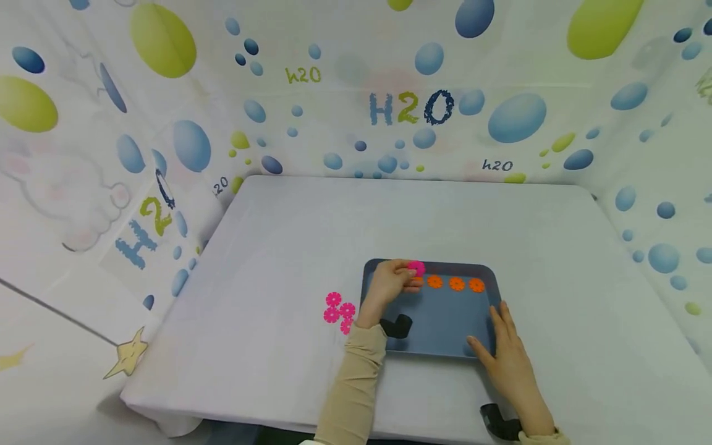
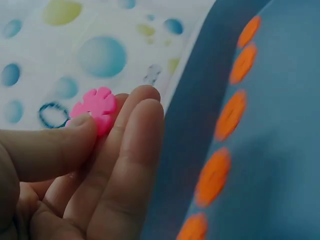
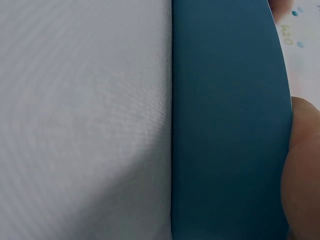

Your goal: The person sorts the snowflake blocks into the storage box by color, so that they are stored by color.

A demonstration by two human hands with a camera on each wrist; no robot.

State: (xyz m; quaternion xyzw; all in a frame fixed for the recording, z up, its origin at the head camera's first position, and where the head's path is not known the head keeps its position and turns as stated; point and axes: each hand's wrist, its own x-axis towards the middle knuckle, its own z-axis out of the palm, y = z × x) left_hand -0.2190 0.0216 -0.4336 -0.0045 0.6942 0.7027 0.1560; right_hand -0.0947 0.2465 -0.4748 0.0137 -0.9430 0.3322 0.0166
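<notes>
My left hand (image 1: 385, 285) is over the back left of a blue-grey tray (image 1: 439, 321). Between thumb and fingers it pinches a pink flower-shaped piece (image 1: 416, 268), seen closely in the left wrist view as a notched plastic flower (image 2: 101, 106). Along the tray's back side runs a row of orange flower-shaped pieces (image 1: 457, 283), one partly hidden by the left hand. My right hand (image 1: 508, 364) rests at the tray's front right corner, fingers extended along the right rim and thumb at the front. In the right wrist view the thumb (image 3: 305, 170) overlaps the tray wall (image 3: 230, 120).
Several pink flower pieces (image 1: 332, 308) lie on the white tablecloth (image 1: 267, 259) just left of the tray, beside the left forearm. Black wrist-worn camera mounts (image 1: 397, 326) show at both wrists. A patterned curtain (image 1: 345, 123) stands behind and at the sides of the table.
</notes>
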